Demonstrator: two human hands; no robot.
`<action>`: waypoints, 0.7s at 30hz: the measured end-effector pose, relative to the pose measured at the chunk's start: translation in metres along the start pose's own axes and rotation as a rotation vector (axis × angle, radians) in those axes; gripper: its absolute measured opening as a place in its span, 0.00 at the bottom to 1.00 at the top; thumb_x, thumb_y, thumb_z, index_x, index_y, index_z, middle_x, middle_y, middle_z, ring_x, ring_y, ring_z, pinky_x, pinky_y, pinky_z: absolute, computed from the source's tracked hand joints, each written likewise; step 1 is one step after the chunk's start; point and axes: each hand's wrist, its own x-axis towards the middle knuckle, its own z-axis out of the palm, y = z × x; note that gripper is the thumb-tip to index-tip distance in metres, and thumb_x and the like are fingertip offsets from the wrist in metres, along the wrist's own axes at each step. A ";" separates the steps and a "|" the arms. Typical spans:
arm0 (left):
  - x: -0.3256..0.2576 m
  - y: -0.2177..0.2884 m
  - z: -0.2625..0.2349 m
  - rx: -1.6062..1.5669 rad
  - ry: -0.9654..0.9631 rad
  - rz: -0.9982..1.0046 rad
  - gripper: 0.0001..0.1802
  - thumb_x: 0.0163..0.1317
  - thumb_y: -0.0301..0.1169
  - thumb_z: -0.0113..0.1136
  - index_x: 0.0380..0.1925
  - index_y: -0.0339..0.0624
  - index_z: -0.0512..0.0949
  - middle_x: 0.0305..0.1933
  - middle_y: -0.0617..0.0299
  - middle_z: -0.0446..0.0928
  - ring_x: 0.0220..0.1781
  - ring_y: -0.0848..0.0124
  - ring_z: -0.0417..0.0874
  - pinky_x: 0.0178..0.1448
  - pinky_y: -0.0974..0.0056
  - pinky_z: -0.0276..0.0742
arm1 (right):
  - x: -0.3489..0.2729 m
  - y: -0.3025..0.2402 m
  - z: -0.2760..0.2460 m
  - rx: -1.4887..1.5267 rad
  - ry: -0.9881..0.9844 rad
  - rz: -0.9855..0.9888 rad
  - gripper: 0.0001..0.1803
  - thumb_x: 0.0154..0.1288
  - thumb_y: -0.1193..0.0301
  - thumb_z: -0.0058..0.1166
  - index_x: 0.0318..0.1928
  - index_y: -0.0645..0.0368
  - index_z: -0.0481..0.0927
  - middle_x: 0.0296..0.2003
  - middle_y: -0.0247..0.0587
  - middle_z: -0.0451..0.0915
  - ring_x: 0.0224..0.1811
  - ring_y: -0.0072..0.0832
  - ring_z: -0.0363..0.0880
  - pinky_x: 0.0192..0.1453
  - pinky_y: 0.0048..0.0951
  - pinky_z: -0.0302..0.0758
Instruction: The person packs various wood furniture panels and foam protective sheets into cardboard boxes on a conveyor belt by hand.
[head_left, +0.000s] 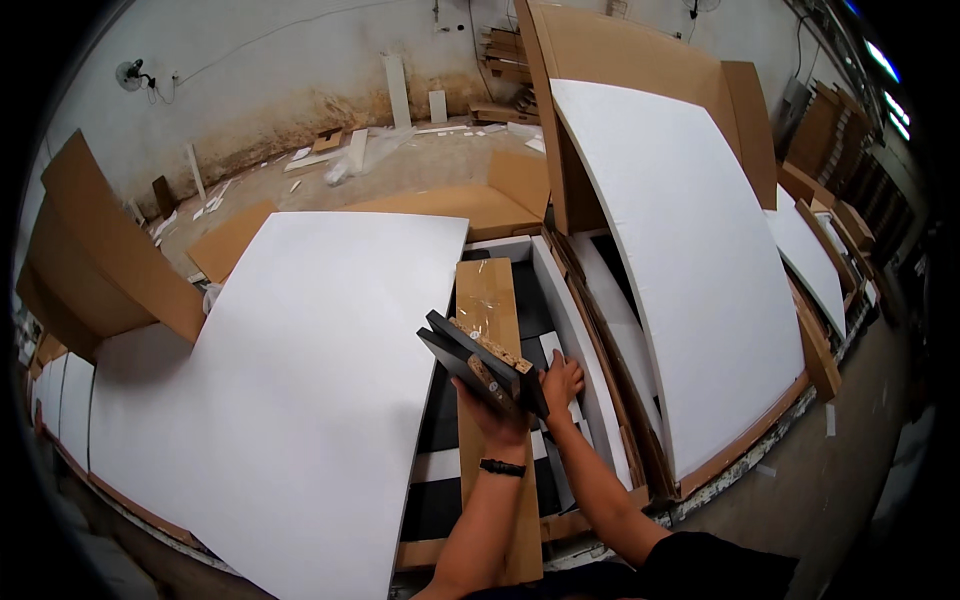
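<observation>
My left hand (pixel 492 415), with a black band round the wrist, is closed on a couple of short dark boards (pixel 462 358) from below. They are tilted, fan apart at the far left end, and show bare chipboard edges. My right hand (pixel 562 382) is at their right end, its fingers curled down next to a white foam strip (pixel 550 346). What those fingers grip is hidden. Beneath both hands, a long brown cardboard piece (pixel 487 290) with clear tape lies lengthwise in an open carton lined with white foam (pixel 585 350). Dark panels (pixel 528 300) show inside the carton.
A large white foam sheet (pixel 290 380) covers the left side. Another white sheet (pixel 690 260) leans against an upright carton (pixel 640 50) at right. Raised cardboard flaps (pixel 120 250) stand far left. Scraps and plastic wrap (pixel 365 165) litter the floor by the back wall.
</observation>
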 end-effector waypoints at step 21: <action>0.004 0.002 -0.002 -0.240 -0.091 -0.043 0.27 0.50 0.52 0.60 0.43 0.46 0.73 0.38 0.61 0.76 0.41 0.67 0.75 0.55 0.60 0.66 | -0.036 0.054 -0.164 -0.067 -0.822 -0.494 0.29 0.51 0.77 0.52 0.57 0.58 0.64 0.47 0.54 0.69 0.46 0.44 0.73 0.48 0.37 0.72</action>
